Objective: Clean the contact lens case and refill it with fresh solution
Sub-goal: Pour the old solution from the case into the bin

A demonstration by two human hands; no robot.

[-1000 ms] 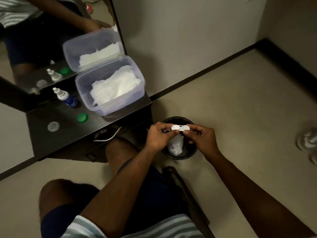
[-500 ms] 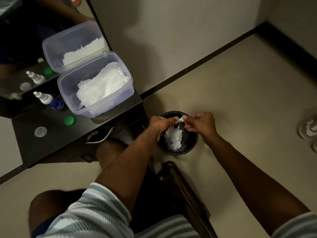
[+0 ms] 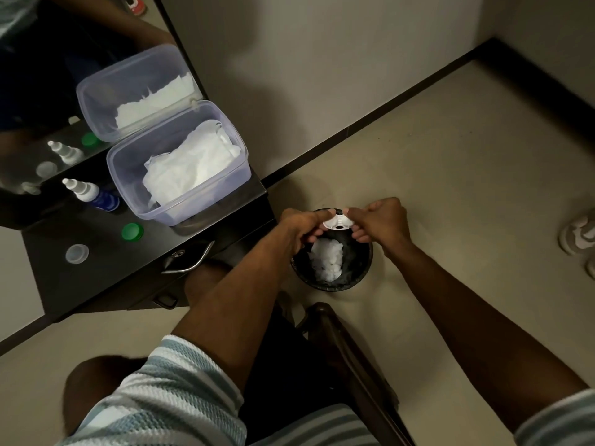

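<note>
Both hands, left (image 3: 297,228) and right (image 3: 381,225), pinched the white case (image 3: 336,223) in curled fingers, above a black bin (image 3: 360,272) holding crumpled tissue (image 3: 326,262). Left of the bin, a counter (image 3: 64,284) tub (image 3: 193,204) held tissues.

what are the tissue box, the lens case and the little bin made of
Tissue box: translucent, slightly frosted plastic, since the white tissues show through its walls. Lens case: white, smooth, opaque, probably moulded plastic. Bin: black; its finely textured inner wall hints at mesh or a liner, but that is unclear.
</note>
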